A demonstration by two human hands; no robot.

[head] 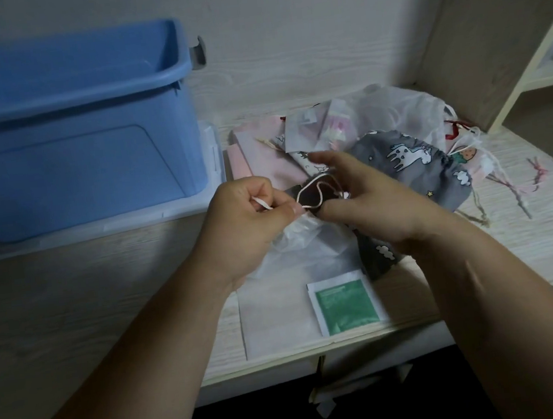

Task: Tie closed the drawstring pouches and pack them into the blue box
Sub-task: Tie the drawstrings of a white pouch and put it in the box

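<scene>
My left hand [245, 223] pinches the cord [263, 205]. My right hand [371, 205] seems to grip the pouch [310, 198] between them. The box [72, 156] sits at ten o'clock, the pile [380, 135] at one.

The box [70, 136] is plain blue; the desk [71, 294] pale with fine wood grain; the grey pouch [411, 166] carries white unicorns, white clouds and 1 yellow star; the dark pouch [308, 198], near black, has a white cord [263, 205]; the flat pouch [255, 156] is pale pink; the sheer pouch [394, 109] milky white; the ribbon [453, 128] red; the sachet [346, 304] green, edged white.
</scene>
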